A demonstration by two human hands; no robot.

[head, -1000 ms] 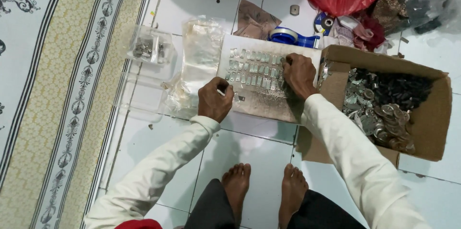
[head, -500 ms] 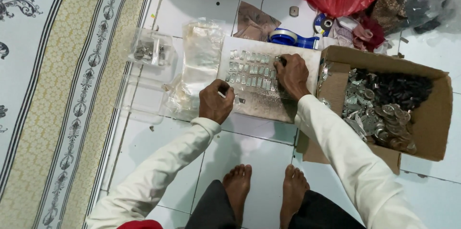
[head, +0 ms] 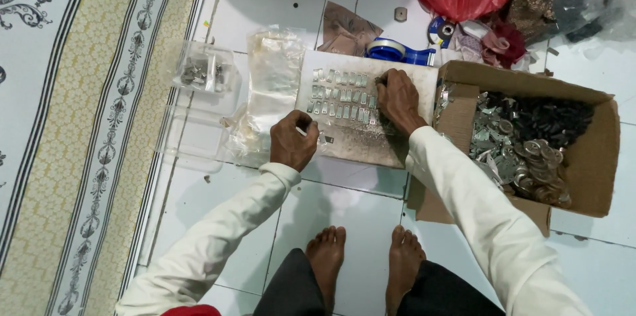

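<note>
Left hand (head: 292,141) is curling shut around a thin pale stick-like piece, only its tip showing between the fingers; can't tell what it is. It's resting at the near left edge of the white board (head: 404,77), just beside one stray metal clip lying apart from the rest.

Right hand (head: 397,99) is pressing fingertips down on the board's right half, at the right end of the rows of small metal pieces (head: 339,95). Fingers bent, palm down; whether it's pinching a piece or only pushing, I can't tell.

Key relation: the rows are running left-right across the board, long axis crosswise to the person. They're lying up and right from the left hand, directly left of the right hand. Right hand is touching them, so it's the nearer one; left is near but off the rows.

Outward: cardboard box (head: 596,157) of mixed metal parts just right of the board, clear plastic bags (head: 273,71) to its left, blue tape dispenser (head: 397,52) behind.
</note>
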